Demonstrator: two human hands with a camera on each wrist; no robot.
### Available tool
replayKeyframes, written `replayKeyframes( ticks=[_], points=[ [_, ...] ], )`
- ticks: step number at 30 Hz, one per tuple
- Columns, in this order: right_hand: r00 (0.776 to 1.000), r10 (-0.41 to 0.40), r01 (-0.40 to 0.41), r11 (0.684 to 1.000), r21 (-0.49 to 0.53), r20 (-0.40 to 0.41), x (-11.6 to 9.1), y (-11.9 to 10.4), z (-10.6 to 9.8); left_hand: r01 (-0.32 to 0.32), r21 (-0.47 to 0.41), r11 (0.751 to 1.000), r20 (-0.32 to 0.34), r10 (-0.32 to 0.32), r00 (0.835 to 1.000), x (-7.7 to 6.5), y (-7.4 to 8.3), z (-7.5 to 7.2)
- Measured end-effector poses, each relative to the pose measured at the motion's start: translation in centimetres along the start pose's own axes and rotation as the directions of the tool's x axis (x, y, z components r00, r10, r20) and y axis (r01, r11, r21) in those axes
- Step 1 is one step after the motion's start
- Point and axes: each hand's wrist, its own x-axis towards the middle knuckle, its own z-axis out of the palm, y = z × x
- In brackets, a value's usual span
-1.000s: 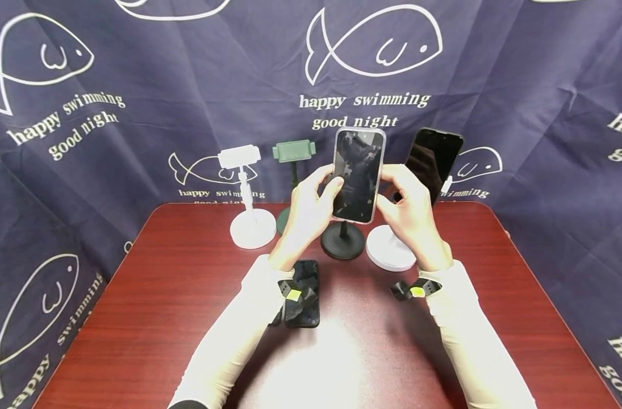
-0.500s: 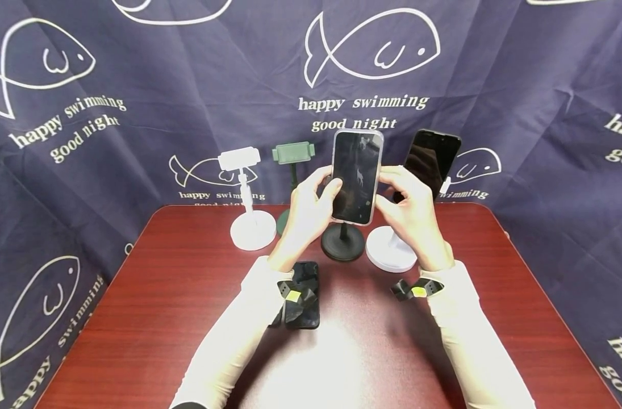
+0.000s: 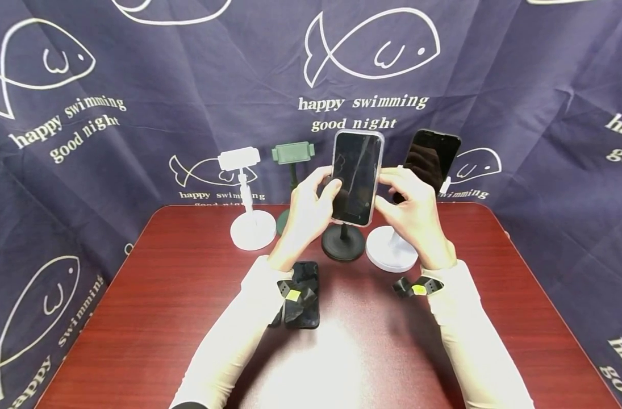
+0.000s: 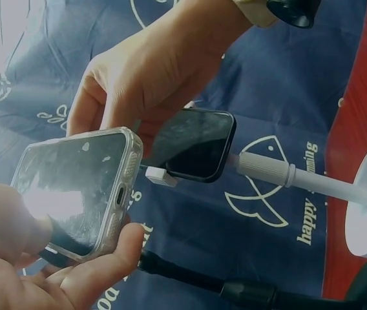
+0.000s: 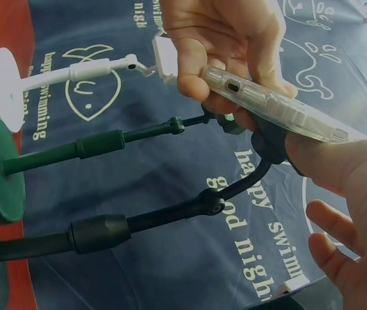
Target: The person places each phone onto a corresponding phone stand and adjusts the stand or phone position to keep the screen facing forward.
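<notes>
Head view: the left hand (image 3: 309, 205) grips a phone (image 3: 360, 170), thumb over its screen, while the right hand (image 3: 412, 209) pinches its opposite edge, above the black stand's (image 3: 343, 244) base. Only screen reflections have clearly shifted, suggesting fine adjustment; whether the stand holds it is hidden. Beside it, a second phone (image 3: 433, 156) tops a white stand (image 3: 391, 253); a third phone (image 3: 307, 271) lies on the counter (image 3: 178, 318).

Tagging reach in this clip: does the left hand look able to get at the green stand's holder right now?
Probably not just now: the left hand is occupied gripping the clear-cased phone, though in the head view nothing seems to block the green holder.
</notes>
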Motion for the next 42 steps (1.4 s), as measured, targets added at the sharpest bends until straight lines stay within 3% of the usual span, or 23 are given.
replayKeyframes(
  ticks=[7, 15, 22, 29, 36, 42],
  points=[
    [0.999, -0.040, 0.040, 0.999, -0.003, 0.009, 0.0, 0.2, -0.3, 0.010, 0.043, 0.999, -0.005, -0.010, 1.000, -0.1, 0.1, 0.0],
    [0.992, -0.100, 0.101, 0.995, -0.009, 0.079, 0.3, 0.3, -1.0, 0.016, 0.081, 0.997, -0.013, -0.015, 1.000, -0.2, 0.1, 0.1],
    [0.987, -0.125, 0.128, 0.991, -0.022, 0.105, 0.2, 0.4, -1.4, 0.051, 0.096, 0.994, 0.001, -0.052, 0.999, 0.0, 0.3, -0.1],
    [0.986, -0.135, 0.136, 0.991, 0.001, 0.103, 0.2, 0.4, -1.8, 0.018, 0.098, 0.995, 0.013, -0.019, 1.000, 0.0, 0.3, 0.1],
    [0.983, -0.154, 0.153, 0.988, 0.020, 0.103, 0.1, 0.7, -2.1, 0.061, 0.012, 0.998, 0.041, -0.062, 0.997, -0.2, 0.4, 0.1],
    [0.980, -0.185, 0.184, 0.983, 0.011, 0.071, 0.2, 0.7, -2.3, 0.016, 0.074, 0.997, 0.023, -0.018, 1.000, 0.0, 0.4, 0.0]
  ],
)
